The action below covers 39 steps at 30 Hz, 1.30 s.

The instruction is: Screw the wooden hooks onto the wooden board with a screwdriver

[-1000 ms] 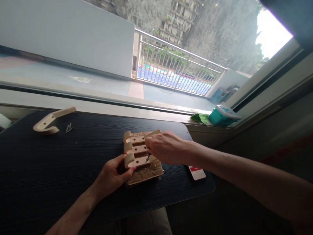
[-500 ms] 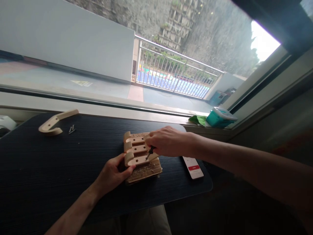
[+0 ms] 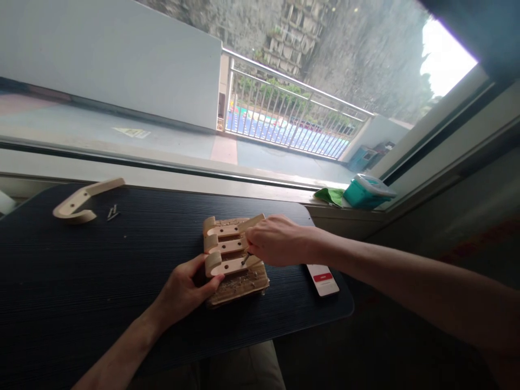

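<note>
A wooden board [image 3: 238, 291] lies on the dark table with three curved wooden hooks side by side on it. My left hand [image 3: 189, 287] grips the curled end of the nearest wooden hook [image 3: 233, 266], thumb along its near side. In my right hand [image 3: 274, 239], closed, is a screwdriver [image 3: 246, 257]; its handle is hidden in the fist. The tip meets a hole or screw near the right end of that nearest hook. Dark round spots mark the other hooks. Small chips are scattered over the board's near strip.
On the table's far left lie a loose wooden hook [image 3: 83, 200] and several screws [image 3: 112, 212]. A phone [image 3: 323, 280] with a lit screen rests right of the board, under my right forearm. On the window sill sit a teal box [image 3: 368, 192] and a green cloth [image 3: 330, 196].
My right hand has turned, with its fist rolled over the screwdriver so less of the tool shows. The left hand keeps its hold. The view has shifted slightly.
</note>
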### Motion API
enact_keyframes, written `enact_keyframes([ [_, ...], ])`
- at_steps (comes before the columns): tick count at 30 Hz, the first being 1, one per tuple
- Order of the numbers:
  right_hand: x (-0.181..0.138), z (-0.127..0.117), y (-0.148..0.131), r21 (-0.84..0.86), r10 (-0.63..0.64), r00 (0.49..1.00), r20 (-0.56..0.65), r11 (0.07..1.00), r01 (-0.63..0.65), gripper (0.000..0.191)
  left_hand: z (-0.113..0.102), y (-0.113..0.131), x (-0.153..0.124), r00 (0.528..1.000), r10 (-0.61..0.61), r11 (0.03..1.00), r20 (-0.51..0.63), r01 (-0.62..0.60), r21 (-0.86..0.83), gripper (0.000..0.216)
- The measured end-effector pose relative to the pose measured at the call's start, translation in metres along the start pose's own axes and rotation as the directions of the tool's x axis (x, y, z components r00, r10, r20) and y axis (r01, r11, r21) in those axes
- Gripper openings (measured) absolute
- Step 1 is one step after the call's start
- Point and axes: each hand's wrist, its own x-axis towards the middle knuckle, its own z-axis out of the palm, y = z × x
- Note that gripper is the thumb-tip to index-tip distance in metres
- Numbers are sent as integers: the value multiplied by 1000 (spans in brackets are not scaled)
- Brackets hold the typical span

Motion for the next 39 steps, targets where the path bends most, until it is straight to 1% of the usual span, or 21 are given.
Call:
enact_keyframes([
  [2,-1,-3,-1,15,31,999,-7,999,-31,24,0,3,1,1000,5,1000,-3,-5,-18,31],
  [4,-3,-5,-2,15,49,999,1,999,-49,19,0,4,1,1000,8,1000,-12,-8,-25,30],
  [6,-7,-7,-3,-24,31,999,19,999,-30,15,0,5,1,1000,11,1000,-19,-12,-19,29],
  [7,-8,-8,-3,-65,3,1000,17,998,-2,14,0,5,1,1000,14,1000,-19,-15,-14,28],
  [9,-11,-8,-2,-165,-92,995,-22,982,88,17,0,5,1,1000,23,1000,-15,-23,-7,27],
  [11,-12,-6,0,-240,-199,977,-74,955,176,22,0,4,1,999,30,1000,-15,-30,-3,27],
  [12,-12,-4,0,-258,-237,968,-87,943,208,23,0,4,1,999,32,999,-16,-32,0,28],
  [14,-11,-1,1,-272,-266,960,-82,933,235,24,0,2,0,999,29,1000,-16,-29,5,29],
  [17,-8,3,0,-263,-262,963,-59,935,238,24,1,-2,0,1000,16,1000,-5,-16,8,29],
  [19,-5,5,-2,-234,-235,971,-52,948,217,24,1,-4,0,1000,7,1000,2,-7,16,29],
  [25,9,5,-8,-89,-35,999,-9,995,34,14,2,-5,1,1000,-10,1000,19,10,5,31],
  [28,11,2,-8,-35,53,999,-10,998,-53,16,1,-3,1,1000,-9,1000,15,9,-5,31],
  [30,9,-1,-7,-14,85,996,-2,996,-85,17,1,-1,0,1000,-7,1000,6,7,-6,31],
  [32,4,-4,-4,32,76,997,15,997,-77,15,1,1,0,1000,-2,1000,-1,2,-11,30],
  [35,-6,-7,1,72,-10,1000,4,997,10,18,0,4,0,1000,6,1000,-5,-6,-26,29],
  [39,-10,-6,6,-29,-135,990,-28,990,135,15,0,4,0,1000,-4,1000,-1,4,-2,30],
])
